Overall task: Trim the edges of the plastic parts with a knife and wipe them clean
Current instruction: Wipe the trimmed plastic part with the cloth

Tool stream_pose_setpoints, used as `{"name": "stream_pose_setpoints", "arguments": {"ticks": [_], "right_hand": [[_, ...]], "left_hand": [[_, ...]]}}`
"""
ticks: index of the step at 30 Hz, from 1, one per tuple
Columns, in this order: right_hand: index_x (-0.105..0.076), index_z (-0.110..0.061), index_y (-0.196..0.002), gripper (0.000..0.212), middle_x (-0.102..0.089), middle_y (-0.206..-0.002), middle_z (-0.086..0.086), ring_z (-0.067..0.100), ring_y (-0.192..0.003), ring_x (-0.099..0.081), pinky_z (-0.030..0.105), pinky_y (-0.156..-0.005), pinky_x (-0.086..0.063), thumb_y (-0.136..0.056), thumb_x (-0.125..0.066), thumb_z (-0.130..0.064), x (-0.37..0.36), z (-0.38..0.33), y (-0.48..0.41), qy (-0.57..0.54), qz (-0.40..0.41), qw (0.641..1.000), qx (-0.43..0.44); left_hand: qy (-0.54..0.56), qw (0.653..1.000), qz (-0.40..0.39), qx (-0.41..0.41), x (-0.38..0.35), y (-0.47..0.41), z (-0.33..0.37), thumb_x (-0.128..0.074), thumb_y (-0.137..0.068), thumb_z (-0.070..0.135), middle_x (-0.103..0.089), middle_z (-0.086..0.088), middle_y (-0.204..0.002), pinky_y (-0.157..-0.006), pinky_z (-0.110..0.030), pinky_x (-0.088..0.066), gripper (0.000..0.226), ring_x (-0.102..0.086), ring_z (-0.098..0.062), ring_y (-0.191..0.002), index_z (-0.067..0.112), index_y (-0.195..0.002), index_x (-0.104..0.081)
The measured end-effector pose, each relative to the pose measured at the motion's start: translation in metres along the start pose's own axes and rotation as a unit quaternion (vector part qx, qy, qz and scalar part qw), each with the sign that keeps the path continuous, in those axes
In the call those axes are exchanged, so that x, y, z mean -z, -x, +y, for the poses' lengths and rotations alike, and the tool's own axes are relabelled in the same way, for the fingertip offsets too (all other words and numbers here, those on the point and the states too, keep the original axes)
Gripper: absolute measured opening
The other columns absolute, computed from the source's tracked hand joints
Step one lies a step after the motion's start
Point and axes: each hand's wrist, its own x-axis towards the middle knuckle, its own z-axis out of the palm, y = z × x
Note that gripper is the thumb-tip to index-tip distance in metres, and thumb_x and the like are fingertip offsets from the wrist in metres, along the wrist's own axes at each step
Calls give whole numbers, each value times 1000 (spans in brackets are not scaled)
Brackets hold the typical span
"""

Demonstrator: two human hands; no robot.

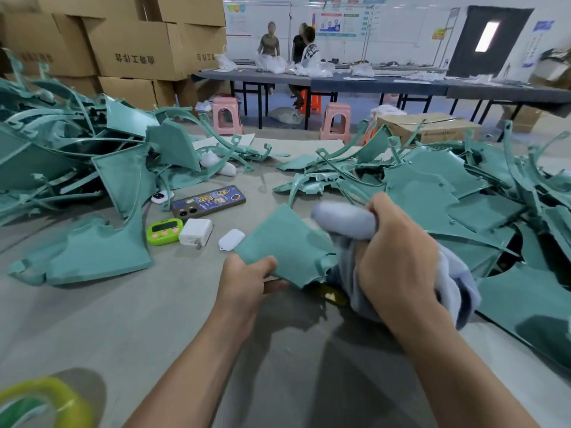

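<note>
Teal plastic part [287,242] sits tilted above the table [154,319], pinched at its near corner by the left hand [247,279]; the right hand [398,251] (nearer its right edge) clutches a pale cloth [343,223] touching it.

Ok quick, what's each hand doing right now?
Left hand: pinching the teal plastic part.
Right hand: gripping the pale blue cloth.

Table [139,319] open between left pile [61,156], right pile [448,186] — phone [208,201], timer [163,231] intrude.
</note>
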Motion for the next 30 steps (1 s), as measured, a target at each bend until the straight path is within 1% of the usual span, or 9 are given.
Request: {"name": "stream_pose_setpoints", "arguments": {"ticks": [2,7,9,12,15,18,21,26,30], "right_hand": [[-45,-21,-80,16,-54,-73,-2,30,-67,-49,40,-56,-35,-86,-59,-17,-10,-18,-7,-9,33,999,8],[-56,-21,-93,12,-61,-108,7,30,-102,-57,39,-85,-41,-93,-44,-22,-50,-49,-3,30,-207,977,44],[-68,-19,-98,16,-64,-105,6,28,-99,-59,38,-80,-44,-88,-57,-13,-54,-51,5,-1,-217,970,112],[-69,-13,-82,11,-63,-87,9,32,-87,-57,45,-75,-43,-74,-66,-5,-51,-45,5,-97,-316,926,185],[-62,-27,-84,12,-61,-93,3,27,-89,-56,42,-74,-44,-82,-60,-16,-56,-35,-8,-54,-254,953,155],[-56,-23,-96,14,-57,-101,4,30,-96,-59,37,-69,-34,-90,-53,-11,-66,-27,-23,56,-145,987,35],[-42,-24,-87,18,-54,-96,5,31,-95,-59,40,-68,-33,-88,-53,-10,-74,-28,-35,65,-152,986,-36],[-50,-25,-83,13,-56,-84,3,32,-82,-60,48,-69,-47,-77,-54,-14,-64,-43,2,-64,-246,940,228],[-56,-24,-112,24,-61,-104,5,31,-89,-62,38,-65,-39,-93,-46,-13,-63,-19,-22,109,-164,976,95]], "left_hand": [[2,999,-50,14,-1,2,1,-51,-90,-12,-77,-8,-105,-62,-38,-62,35,-74,-27,-89,12,-110,-67],[25,986,-159,33,-3,7,1,-52,-81,-14,-74,-17,-94,-68,-38,-59,42,-70,-27,-79,12,-100,-79],[68,985,-149,44,3,5,3,-49,-65,-14,-74,-16,-90,-65,-34,-59,51,-70,-24,-75,14,-94,-80],[80,985,-140,53,7,2,5,-44,-58,-14,-72,-13,-81,-62,-35,-58,55,-68,-24,-71,17,-84,-80],[68,987,-132,59,2,2,3,-33,-69,-27,-72,-19,-89,-70,-45,-61,60,-67,-33,-78,5,-97,-75],[76,984,-144,77,2,6,5,-34,-69,-29,-72,-25,-100,-67,-45,-61,57,-70,-40,-82,-5,-107,-68],[85,982,-150,76,6,7,6,-43,-61,-25,-71,-26,-99,-64,-42,-60,54,-68,-42,-80,-1,-99,-73],[67,991,-107,51,5,5,8,-45,-49,-11,-72,-15,-79,-61,-41,-60,53,-68,-29,-67,16,-79,-80],[83,992,-85,35,2,5,9,-44,-58,-23,-72,-20,-90,-60,-46,-61,56,-67,-40,-74,0,-102,-70]]}}
